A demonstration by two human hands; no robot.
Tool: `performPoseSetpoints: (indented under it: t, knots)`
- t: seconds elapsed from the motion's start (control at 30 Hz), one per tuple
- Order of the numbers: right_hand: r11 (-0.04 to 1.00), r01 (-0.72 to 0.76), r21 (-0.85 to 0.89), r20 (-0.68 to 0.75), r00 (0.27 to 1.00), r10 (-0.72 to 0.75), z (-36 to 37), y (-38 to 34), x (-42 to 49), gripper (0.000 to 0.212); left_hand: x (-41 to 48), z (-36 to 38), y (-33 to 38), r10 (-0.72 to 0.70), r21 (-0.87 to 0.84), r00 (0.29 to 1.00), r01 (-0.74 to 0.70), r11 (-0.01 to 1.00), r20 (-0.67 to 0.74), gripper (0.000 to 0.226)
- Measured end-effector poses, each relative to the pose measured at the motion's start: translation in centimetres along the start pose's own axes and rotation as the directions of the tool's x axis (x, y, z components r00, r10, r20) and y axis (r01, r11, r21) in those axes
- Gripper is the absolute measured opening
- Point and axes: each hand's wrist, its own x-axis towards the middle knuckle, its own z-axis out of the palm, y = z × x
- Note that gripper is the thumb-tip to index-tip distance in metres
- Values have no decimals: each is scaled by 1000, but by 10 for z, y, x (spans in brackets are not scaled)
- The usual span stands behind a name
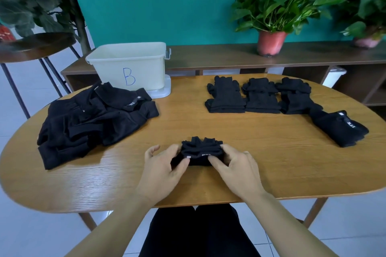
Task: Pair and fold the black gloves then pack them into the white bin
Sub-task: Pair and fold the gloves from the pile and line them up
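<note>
Two hands met over one bundle at the near edge of the desk (271, 162). The left hand (165, 165) and the right hand (234, 167) each had fingers curled onto an end of a folded pair of black gloves (200, 152), pinching it down against the wood.

To the left lay a loose heap of gloves (94, 123). Three folded stacks (262, 98) sat in a row at the far right, with a fourth bundle (342, 129) just beside them. The white bin (129, 67), marked "B", stood at the back left, behind the heap and well apart from the hands.

The fold looked springy. Let go too early, or lifted by one end, it could likely open and the two gloves part on the way to the bin.

The bin's inside was out of view, so whether it held anything could not be told. The heap, black on black, defied counting, and the fingertips under the bundle were hidden.
</note>
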Motion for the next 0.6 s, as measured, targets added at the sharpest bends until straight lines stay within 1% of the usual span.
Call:
performPoseSetpoints:
  t: [0.07,0.13,0.17,0.2,0.27,0.33,0.43,0.5,0.6]
  knots:
    - [997,-71,-4,-16,997,71,3,-3,12,20,12,2,1,-84,-33,996,84,996,1,26]
    - [989,-138,-50,-27,990,137,6,-4,23,30,23,4,2,-146,-28,989,146,989,-9,19]
    - [983,-162,-84,-33,987,160,8,-5,27,35,28,7,1,-175,-24,984,175,984,-12,19]
    - [977,-180,-117,-42,983,176,10,-6,31,37,31,9,0,-196,-21,980,196,980,-16,23]
    - [964,-215,-157,-55,976,209,15,-7,38,34,39,13,2,-231,1,973,231,973,-32,31]
    - [955,-246,-164,-64,969,238,20,-6,42,32,44,18,3,-265,54,963,267,962,-45,36]
    - [935,-306,-179,-76,952,297,23,-6,44,46,44,22,3,-316,156,947,320,934,-49,43]
    - [927,-314,-204,-87,949,302,24,-8,43,50,44,24,2,-342,211,938,346,914,-55,46]
    - [930,-297,-214,-113,954,279,24,-12,43,48,44,23,5,-353,279,934,355,892,-59,48]
